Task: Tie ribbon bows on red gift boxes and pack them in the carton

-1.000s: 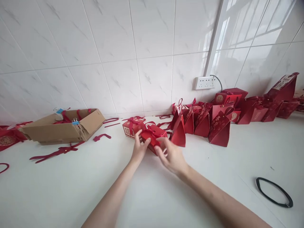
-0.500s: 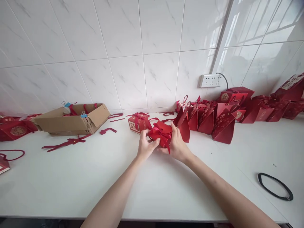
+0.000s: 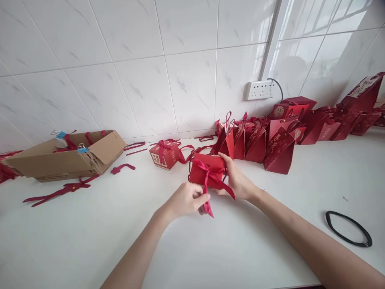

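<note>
A small red gift box (image 3: 201,175) with a red ribbon bow stands on the white counter (image 3: 210,249) in front of me. My right hand (image 3: 239,181) grips its right side from behind. My left hand (image 3: 187,199) pinches one hanging tail of the red ribbon (image 3: 207,197), pulled down towards me. Another small red box (image 3: 164,154) with a bow and white print sits just behind on the left.
An open cardboard box (image 3: 60,158) with clips lies at the back left, with loose red ribbon strips (image 3: 57,192) before it. Several red gift bags (image 3: 270,140) line the tiled wall on the right under a power strip (image 3: 259,90). A black loop (image 3: 348,234) lies at the right.
The box was turned from tilted in both hands to standing upright. My left hand left the box's side and took hold of the ribbon tail, drawing it towards me. The camera shifted slightly.
</note>
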The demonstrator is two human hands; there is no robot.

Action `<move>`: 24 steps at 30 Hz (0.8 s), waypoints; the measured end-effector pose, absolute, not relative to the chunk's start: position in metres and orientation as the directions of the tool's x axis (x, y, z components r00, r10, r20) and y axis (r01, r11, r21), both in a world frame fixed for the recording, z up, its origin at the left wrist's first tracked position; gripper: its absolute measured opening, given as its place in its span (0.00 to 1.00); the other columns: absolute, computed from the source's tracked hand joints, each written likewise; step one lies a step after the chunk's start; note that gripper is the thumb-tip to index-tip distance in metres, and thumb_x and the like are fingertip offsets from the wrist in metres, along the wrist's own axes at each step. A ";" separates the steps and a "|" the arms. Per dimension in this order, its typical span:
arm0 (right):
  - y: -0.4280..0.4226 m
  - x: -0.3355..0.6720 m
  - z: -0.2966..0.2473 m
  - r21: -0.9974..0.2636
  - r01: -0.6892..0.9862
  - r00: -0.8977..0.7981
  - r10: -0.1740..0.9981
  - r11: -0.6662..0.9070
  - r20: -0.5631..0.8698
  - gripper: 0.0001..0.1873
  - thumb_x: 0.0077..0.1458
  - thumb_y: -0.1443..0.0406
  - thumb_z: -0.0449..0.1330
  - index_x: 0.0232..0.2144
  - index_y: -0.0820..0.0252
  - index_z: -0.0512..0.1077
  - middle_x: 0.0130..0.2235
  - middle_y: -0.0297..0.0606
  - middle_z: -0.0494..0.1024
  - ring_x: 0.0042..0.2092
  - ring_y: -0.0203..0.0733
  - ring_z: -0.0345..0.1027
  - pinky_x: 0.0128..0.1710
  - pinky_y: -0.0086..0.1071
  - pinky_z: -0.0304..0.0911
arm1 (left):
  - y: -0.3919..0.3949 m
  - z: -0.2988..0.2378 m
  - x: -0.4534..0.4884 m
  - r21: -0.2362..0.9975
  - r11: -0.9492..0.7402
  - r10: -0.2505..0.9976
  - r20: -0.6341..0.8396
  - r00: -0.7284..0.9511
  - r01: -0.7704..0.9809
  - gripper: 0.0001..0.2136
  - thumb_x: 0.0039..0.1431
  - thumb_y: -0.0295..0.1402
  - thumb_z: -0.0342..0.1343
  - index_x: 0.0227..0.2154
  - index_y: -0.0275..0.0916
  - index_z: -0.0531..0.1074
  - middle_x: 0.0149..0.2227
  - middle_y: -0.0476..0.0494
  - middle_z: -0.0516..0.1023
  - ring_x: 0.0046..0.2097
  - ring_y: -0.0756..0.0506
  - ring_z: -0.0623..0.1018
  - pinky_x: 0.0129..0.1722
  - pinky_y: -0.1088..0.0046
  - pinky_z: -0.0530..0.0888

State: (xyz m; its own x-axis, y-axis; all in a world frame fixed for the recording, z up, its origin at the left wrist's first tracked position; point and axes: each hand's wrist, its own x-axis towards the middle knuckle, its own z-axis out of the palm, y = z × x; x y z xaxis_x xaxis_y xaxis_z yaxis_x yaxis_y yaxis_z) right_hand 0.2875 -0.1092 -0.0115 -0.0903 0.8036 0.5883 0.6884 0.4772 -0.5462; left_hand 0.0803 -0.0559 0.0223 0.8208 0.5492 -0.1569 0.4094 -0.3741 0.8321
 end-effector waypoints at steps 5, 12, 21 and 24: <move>-0.111 0.291 -0.003 -0.424 0.765 -0.190 0.799 0.485 0.571 0.55 0.44 0.58 0.67 0.63 0.58 0.37 0.57 0.59 0.57 0.57 0.61 0.59 0.51 0.53 0.64 | -0.029 0.038 0.056 0.661 -0.233 0.271 -0.660 0.700 0.713 0.12 0.48 0.40 0.60 0.31 0.36 0.74 0.33 0.41 0.81 0.29 0.46 0.79 0.20 0.78 0.66; -0.118 0.286 0.005 -0.381 0.745 -0.292 0.781 0.548 0.552 0.56 0.43 0.66 0.65 0.65 0.59 0.33 0.62 0.60 0.52 0.62 0.61 0.51 0.57 0.54 0.57 | -0.006 0.038 0.044 0.952 -0.172 0.752 -0.038 0.658 0.252 0.28 0.50 0.39 0.56 0.56 0.46 0.61 0.60 0.39 0.63 0.60 0.38 0.65 0.46 0.62 0.73; -0.121 0.275 0.001 -0.538 0.671 -0.267 0.843 0.510 0.466 0.57 0.49 0.62 0.63 0.66 0.53 0.26 0.68 0.50 0.37 0.67 0.55 0.38 0.61 0.51 0.52 | -0.036 0.011 0.084 0.928 -0.366 0.790 0.275 0.549 0.062 0.37 0.44 0.43 0.66 0.56 0.45 0.56 0.61 0.39 0.60 0.59 0.37 0.66 0.56 0.59 0.65; -0.123 0.281 0.008 -0.647 0.612 -0.242 0.886 0.455 0.395 0.52 0.48 0.65 0.62 0.66 0.50 0.34 0.68 0.44 0.41 0.66 0.53 0.43 0.61 0.49 0.53 | -0.035 0.014 0.082 0.930 -0.354 0.819 0.256 0.513 0.100 0.31 0.45 0.41 0.65 0.51 0.45 0.60 0.56 0.40 0.66 0.55 0.39 0.70 0.55 0.59 0.66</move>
